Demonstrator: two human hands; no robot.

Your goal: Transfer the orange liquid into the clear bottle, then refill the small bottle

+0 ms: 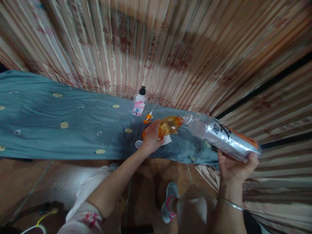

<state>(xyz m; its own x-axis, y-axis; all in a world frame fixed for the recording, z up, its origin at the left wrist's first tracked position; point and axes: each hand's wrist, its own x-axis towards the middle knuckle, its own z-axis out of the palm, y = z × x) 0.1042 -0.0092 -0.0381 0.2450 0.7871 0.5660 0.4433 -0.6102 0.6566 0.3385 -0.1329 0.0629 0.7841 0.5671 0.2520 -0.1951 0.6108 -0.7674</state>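
Left fingers (156,125) clenched round orange bottle (168,126), right fingers (253,159) gripping clear bottle (219,135), mouths touching near cloth edge (156,158)

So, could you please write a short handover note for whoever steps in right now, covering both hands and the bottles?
Left hand: gripping the orange bottle, tilted on the blue cloth, open neck pointing right.
Right hand: holding the large clear bottle nearly level, its mouth meeting the orange bottle's neck.
Nearby: an orange spray head with tube lies off behind the left hand; a small white cap sits beside it; a pink-labelled bottle stands further back.
Done: spray head off, mouths lined up.
Left: the orange bottle looks partly filled; whether liquid is flowing cannot be seen. Spray head not yet back on.
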